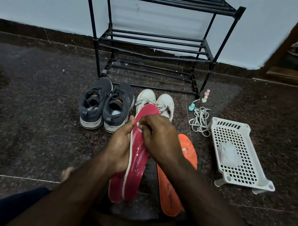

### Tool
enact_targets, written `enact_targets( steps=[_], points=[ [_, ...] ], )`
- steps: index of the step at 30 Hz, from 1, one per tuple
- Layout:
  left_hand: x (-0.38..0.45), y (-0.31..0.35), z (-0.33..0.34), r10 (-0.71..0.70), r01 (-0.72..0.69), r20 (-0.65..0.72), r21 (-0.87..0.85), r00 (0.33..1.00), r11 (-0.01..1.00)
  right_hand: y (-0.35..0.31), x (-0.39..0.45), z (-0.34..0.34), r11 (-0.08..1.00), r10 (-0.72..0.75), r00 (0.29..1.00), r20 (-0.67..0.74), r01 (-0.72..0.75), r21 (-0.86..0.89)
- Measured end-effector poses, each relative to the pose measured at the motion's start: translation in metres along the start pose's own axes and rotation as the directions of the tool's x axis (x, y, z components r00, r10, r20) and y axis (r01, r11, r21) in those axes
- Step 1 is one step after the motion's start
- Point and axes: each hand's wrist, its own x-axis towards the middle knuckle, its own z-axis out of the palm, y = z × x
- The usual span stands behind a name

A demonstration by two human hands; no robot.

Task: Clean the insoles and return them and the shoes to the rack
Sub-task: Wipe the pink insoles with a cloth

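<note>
My left hand (119, 146) grips a red insole (140, 152) by its left edge and holds it up over the floor. White smears mark the insole's surface. My right hand (160, 137) pinches something small and white against the upper part of that insole. A second red insole (116, 188) lies under it. An orange insole (172, 186) with a white smudge lies on the floor to the right, partly under my right forearm. Grey sneakers (105, 105) and white sneakers (155, 100) stand in front of the black shoe rack (156, 46).
A white perforated plastic basket (238, 156) lies on the floor at the right with a white crumpled cloth (228, 155) in it. Loose white laces (199, 121) and small pastel bottles (205, 96) lie near the rack's right foot. The rack's shelves hold nothing. My foot (67, 173) shows at the left.
</note>
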Motion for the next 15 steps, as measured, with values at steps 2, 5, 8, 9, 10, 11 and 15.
enact_targets(
  steps=[2,5,8,9,10,11,15],
  points=[
    [0.001,0.0,-0.001,0.015,-0.015,-0.01,0.03,1.0,0.999,0.003,0.002,-0.002,1.0,0.022,0.999,-0.038,-0.022,0.012],
    [0.002,0.001,-0.005,0.014,-0.014,0.004,0.024,1.0,1.0,0.0,0.0,-0.002,0.999,-0.017,1.0,-0.002,0.017,0.044],
    [0.001,0.005,-0.005,0.032,-0.032,0.02,0.018,0.999,0.999,0.0,0.001,-0.008,0.994,-0.02,0.999,0.051,0.014,0.11],
    [0.001,0.006,-0.006,0.036,-0.037,0.02,0.022,0.999,0.999,0.001,0.003,-0.013,0.984,0.045,0.997,0.062,-0.055,0.167],
    [0.0,0.008,-0.006,0.041,-0.041,0.013,0.022,0.999,0.999,0.003,0.006,-0.017,0.959,0.13,0.988,0.077,-0.145,0.244],
    [-0.001,0.009,-0.007,0.044,-0.045,0.002,0.023,0.999,0.999,0.007,0.009,-0.021,0.921,0.204,0.975,0.088,-0.222,0.321],
    [-0.002,0.011,-0.009,0.03,-0.03,-0.003,0.031,1.0,0.999,0.015,0.02,-0.033,0.81,0.336,0.938,0.081,-0.332,0.483]
  ],
)
